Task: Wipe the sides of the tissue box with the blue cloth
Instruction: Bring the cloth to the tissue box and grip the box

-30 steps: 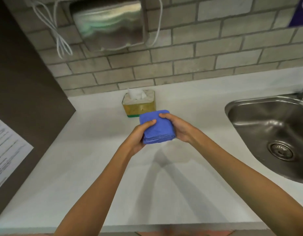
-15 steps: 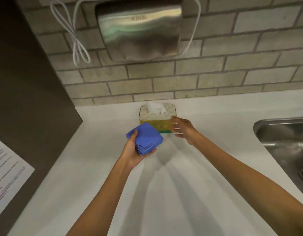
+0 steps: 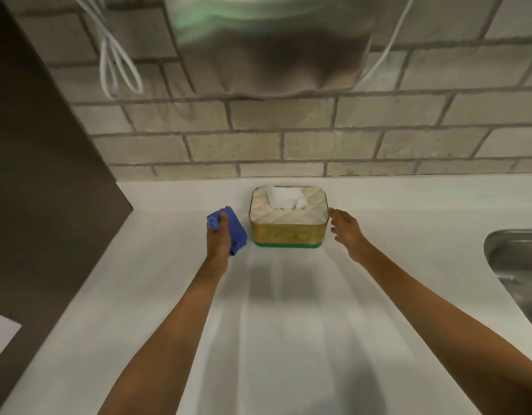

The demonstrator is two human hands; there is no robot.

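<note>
The tissue box [image 3: 287, 232] stands upright on the white counter near the brick wall. It has a pale patterned lid, yellow sides, a green base and a white tissue sticking out. My left hand [image 3: 218, 238] grips the folded blue cloth [image 3: 236, 230] just left of the box, a small gap apart from its left side. My right hand [image 3: 345, 227] hovers with fingers spread beside the box's right side, fingertips at its upper right corner; whether they touch is unclear.
A steel hand dryer [image 3: 270, 40] hangs on the wall above the box, with white cables [image 3: 115, 64] looped to its left. A dark panel [image 3: 43, 163] walls off the left of the counter [image 3: 288, 339]. A steel sink [image 3: 516, 265] lies at the right.
My left hand carried the cloth from in front of the box to its left side. My right hand let go of the cloth, then shifted from the box's front to its right side.
</note>
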